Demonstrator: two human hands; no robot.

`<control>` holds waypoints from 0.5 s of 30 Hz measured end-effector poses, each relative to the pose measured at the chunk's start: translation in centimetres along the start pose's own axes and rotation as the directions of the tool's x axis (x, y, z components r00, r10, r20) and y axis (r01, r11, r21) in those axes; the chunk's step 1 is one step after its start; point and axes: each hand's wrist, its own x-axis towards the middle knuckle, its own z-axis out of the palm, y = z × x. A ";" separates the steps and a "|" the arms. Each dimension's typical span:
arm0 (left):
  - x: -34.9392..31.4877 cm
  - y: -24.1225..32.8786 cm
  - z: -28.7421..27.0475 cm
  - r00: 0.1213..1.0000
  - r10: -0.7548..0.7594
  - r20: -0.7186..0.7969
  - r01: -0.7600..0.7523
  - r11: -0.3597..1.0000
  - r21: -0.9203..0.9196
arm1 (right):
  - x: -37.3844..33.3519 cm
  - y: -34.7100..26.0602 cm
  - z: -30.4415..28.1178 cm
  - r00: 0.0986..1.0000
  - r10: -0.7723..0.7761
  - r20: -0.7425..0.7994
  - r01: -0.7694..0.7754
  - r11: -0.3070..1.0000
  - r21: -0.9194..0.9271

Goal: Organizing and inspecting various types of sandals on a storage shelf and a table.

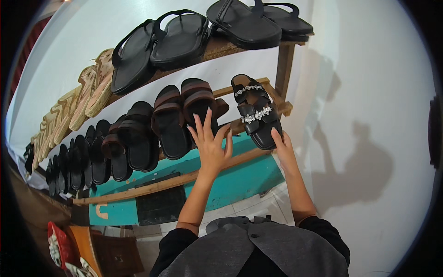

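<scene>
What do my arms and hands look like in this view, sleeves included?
Your left hand and right hand are bare, with no gloves, rings or bracelets visible. The slim forearms are uncovered as well, up to loose black sleeves that end around the elbows. A dark grey garment covers the upper body.

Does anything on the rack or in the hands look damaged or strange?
Nothing looks clearly damaged. Only the black sandal with silvery flower ornaments stands out: held in the right hand, it is decorated, unlike the plain-strapped slides near the left hand.
</scene>
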 end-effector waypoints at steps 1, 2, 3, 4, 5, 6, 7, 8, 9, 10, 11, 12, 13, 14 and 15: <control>1.2 -0.2 0.7 1.000 0.023 -0.004 -0.022 0.994 0.110 | 1.2 -0.6 0.0 1.000 0.006 -0.005 -0.006 1.000 -0.016; 2.0 -0.5 1.5 0.999 0.039 0.010 -0.040 0.987 0.158 | 2.0 -1.0 0.0 1.000 0.013 0.020 -0.013 1.000 -0.016; 2.8 -0.5 2.0 1.000 0.024 0.006 -0.025 0.984 0.177 | 2.9 -1.3 -0.1 0.997 0.058 0.052 -0.058 0.998 -0.001; 3.6 -0.3 2.5 0.999 -0.015 0.034 0.007 0.973 0.232 | 3.5 -1.4 -0.1 0.991 0.103 0.084 -0.104 0.994 0.013; 4.3 -0.4 3.0 0.996 -0.050 0.068 0.029 0.960 0.279 | 3.9 -1.3 0.1 0.989 0.111 0.094 -0.113 0.994 0.015; 4.8 -0.6 3.2 0.993 -0.073 0.088 0.043 0.949 0.312 | 4.1 -1.2 0.5 0.994 0.086 0.071 -0.090 0.995 0.053; 5.3 -0.6 3.4 0.993 -0.078 0.090 0.045 0.946 0.322 | 4.3 -1.1 0.6 0.997 0.061 0.046 -0.065 0.994 0.091; 6.0 -0.3 3.7 0.983 -0.137 0.126 0.082 0.927 0.366 | 4.9 -0.8 0.4 0.996 0.060 0.059 -0.065 0.993 0.095; 6.5 -0.2 4.0 0.968 -0.195 0.158 0.116 0.905 0.409 | 5.6 -0.2 0.2 0.991 0.076 0.107 -0.087 0.990 0.107; 6.8 -0.7 4.7 0.968 -0.195 0.159 0.102 0.882 0.460 | 6.2 0.2 0.0 0.984 0.090 0.155 -0.109 0.987 0.118; 6.6 -1.1 5.2 0.967 -0.197 0.161 0.101 0.878 0.468 | 6.3 0.4 0.1 0.983 0.095 0.160 -0.115 0.986 0.123; 6.5 -1.5 5.5 0.971 -0.182 0.154 0.078 0.855 0.513 | 6.4 0.5 0.4 0.983 0.103 0.149 -0.121 0.986 0.116; 6.4 -1.9 5.5 0.975 -0.165 0.147 0.056 0.829 0.557 | 6.4 0.5 0.7 0.984 0.112 0.137 -0.127 0.986 0.110; 6.4 -1.8 5.5 0.983 -0.150 0.105 0.062 0.812 0.581 | 6.8 0.8 0.7 0.986 0.094 0.138 -0.108 0.989 0.099; 6.6 -2.1 5.8 0.984 -0.148 0.098 0.063 0.806 0.589 | 7.3 0.7 0.7 0.985 0.088 0.147 -0.104 0.989 0.103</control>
